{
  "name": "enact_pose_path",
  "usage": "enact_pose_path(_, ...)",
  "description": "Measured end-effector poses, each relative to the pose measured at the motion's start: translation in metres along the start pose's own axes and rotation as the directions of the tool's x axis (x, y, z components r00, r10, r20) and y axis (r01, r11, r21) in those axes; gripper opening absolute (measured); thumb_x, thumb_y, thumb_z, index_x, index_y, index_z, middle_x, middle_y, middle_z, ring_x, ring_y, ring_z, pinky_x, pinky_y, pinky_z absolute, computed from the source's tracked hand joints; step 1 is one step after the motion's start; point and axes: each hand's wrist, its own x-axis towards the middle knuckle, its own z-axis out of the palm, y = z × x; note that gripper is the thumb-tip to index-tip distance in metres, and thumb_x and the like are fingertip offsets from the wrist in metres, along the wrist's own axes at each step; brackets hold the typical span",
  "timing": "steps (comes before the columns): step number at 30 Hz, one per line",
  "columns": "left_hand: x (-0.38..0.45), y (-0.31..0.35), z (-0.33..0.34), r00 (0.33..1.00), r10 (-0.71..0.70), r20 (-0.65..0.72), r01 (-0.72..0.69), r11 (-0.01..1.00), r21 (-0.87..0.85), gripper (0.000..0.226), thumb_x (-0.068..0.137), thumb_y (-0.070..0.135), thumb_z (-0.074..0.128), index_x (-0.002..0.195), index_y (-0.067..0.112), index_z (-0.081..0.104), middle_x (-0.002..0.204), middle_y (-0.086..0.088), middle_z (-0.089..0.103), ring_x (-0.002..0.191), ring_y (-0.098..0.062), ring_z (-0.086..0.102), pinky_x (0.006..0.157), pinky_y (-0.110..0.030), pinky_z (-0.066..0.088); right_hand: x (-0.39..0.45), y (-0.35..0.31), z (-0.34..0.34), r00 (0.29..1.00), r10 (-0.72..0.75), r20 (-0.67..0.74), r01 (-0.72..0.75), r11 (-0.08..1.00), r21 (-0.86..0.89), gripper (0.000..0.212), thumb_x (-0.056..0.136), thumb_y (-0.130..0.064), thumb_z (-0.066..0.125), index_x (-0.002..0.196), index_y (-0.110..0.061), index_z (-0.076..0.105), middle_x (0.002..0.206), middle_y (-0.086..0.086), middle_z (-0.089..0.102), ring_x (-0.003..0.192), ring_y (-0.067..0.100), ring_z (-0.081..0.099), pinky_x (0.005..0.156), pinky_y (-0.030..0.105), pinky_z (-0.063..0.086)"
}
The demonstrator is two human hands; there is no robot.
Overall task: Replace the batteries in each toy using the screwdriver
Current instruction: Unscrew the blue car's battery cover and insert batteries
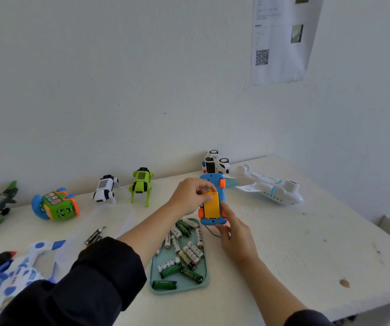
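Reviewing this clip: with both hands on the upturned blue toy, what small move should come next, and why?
Probably press the yellow cover flush onto the blue toy. The left hand pinches the cover's top edge while the right hand steadies the toy's lower end. No screwdriver is clearly visible.

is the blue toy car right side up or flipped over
Flipped over: the blue toy car shows its underside, with the yellow panel facing up, held by both hands.

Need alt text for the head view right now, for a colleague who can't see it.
Both hands hold an upturned blue toy car above a tray of loose batteries: the left hand pinches its yellow battery cover, and the right hand supports the near end. More toys line the white table.
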Motion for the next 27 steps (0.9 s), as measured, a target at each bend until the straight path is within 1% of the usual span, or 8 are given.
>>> enact_pose_path(5, -0.002, 0.002, 0.0, 1.0, 0.029, 0.004, -0.03, 0.998, 0.06, 0.022, 0.082, 0.006, 0.068, 0.09, 0.026, 0.067, 0.085, -0.002, 0.063, 0.074, -0.014, 0.058, 0.077, -0.034, 0.056, -0.001, 0.0, 0.0, 1.0, 0.005, 0.001, -0.005, 1.0, -0.007, 0.056, 0.081, -0.009, 0.058, 0.135, -0.01, 0.044, 0.094, 0.012, 0.07, 0.072, 0.029, 0.067, 0.062, 0.033, 0.051)
enact_pose_path(7, -0.002, 0.002, 0.001, 0.999, 0.033, 0.004, -0.034, 0.998, 0.061, 0.021, 0.082, 0.006, 0.068, 0.09, 0.026, 0.067, 0.082, 0.0, 0.061, 0.068, -0.01, 0.055, 0.076, -0.033, 0.054, -0.001, 0.002, 0.002, 1.0, 0.002, 0.007, -0.002, 1.0, -0.012, 0.057, 0.081, -0.01, 0.058, 0.136, -0.015, 0.042, 0.095, 0.011, 0.07, 0.072, 0.028, 0.067, 0.062, 0.036, 0.054)
enact_pose_path(9, -0.003, 0.003, 0.002, 0.999, 0.046, 0.009, -0.046, 0.996, 0.07, 0.02, 0.082, 0.006, 0.068, 0.089, 0.025, 0.067, 0.076, 0.003, 0.059, 0.063, -0.007, 0.052, 0.074, -0.031, 0.053, -0.001, 0.002, 0.002, 1.0, -0.015, 0.015, 0.015, 1.0, -0.017, 0.059, 0.08, -0.01, 0.058, 0.135, -0.021, 0.038, 0.095, 0.01, 0.07, 0.072, 0.026, 0.067, 0.062, 0.034, 0.053)
enact_pose_path(14, -0.004, 0.002, 0.001, 0.999, 0.034, 0.017, -0.035, 0.998, 0.06, 0.021, 0.082, 0.005, 0.068, 0.089, 0.025, 0.067, 0.077, 0.0, 0.059, 0.069, -0.015, 0.055, 0.076, -0.035, 0.056, -0.002, 0.003, 0.002, 1.0, 0.005, 0.007, -0.004, 1.0, -0.023, 0.057, 0.079, -0.01, 0.057, 0.135, -0.008, 0.045, 0.096, 0.013, 0.07, 0.073, 0.029, 0.067, 0.062, 0.036, 0.054)
enact_pose_path(17, -0.006, 0.001, 0.001, 0.999, 0.034, 0.003, -0.034, 0.997, 0.076, 0.022, 0.083, 0.006, 0.068, 0.091, 0.026, 0.066, 0.081, 0.001, 0.059, 0.074, -0.016, 0.056, 0.078, -0.034, 0.054, -0.002, 0.002, 0.002, 1.0, -0.014, 0.018, 0.015, 0.999, -0.031, 0.057, 0.078, -0.01, 0.057, 0.134, -0.01, 0.045, 0.093, 0.011, 0.07, 0.07, 0.026, 0.067, 0.061, 0.029, 0.051)
enact_pose_path(20, -0.01, 0.001, 0.005, 0.998, 0.05, -0.027, -0.046, 0.99, 0.132, 0.019, 0.085, 0.009, 0.065, 0.099, 0.021, 0.067, 0.085, 0.004, 0.055, 0.076, -0.012, 0.052, 0.074, -0.026, 0.045, -0.002, 0.002, 0.002, 0.999, -0.029, 0.018, 0.03, 0.999, -0.045, 0.058, 0.077, -0.01, 0.058, 0.133, -0.01, 0.046, 0.092, 0.009, 0.07, 0.067, 0.022, 0.067, 0.06, 0.023, 0.047)
enact_pose_path(23, -0.013, 0.0, 0.009, 0.99, 0.103, -0.098, -0.082, 0.976, 0.201, 0.024, 0.085, 0.011, 0.065, 0.108, 0.018, 0.068, 0.096, 0.002, 0.05, 0.086, -0.011, 0.049, 0.078, -0.021, 0.038, -0.002, 0.002, 0.002, 1.0, -0.021, 0.017, 0.022, 0.999, -0.045, 0.057, 0.078, -0.011, 0.057, 0.133, -0.007, 0.047, 0.094, 0.009, 0.07, 0.069, 0.022, 0.068, 0.062, 0.022, 0.047)
enact_pose_path(27, -0.015, -0.008, 0.015, 0.979, 0.145, -0.14, -0.103, 0.956, 0.275, 0.039, 0.089, 0.013, 0.061, 0.128, 0.014, 0.058, 0.1, 0.0, 0.045, 0.09, -0.011, 0.046, 0.081, -0.018, 0.037, -0.003, 0.001, 0.003, 0.999, -0.008, 0.035, 0.009, 1.0, -0.026, 0.06, 0.08, -0.013, 0.054, 0.135, -0.025, 0.036, 0.093, 0.009, 0.069, 0.07, 0.022, 0.066, 0.062, 0.024, 0.049)
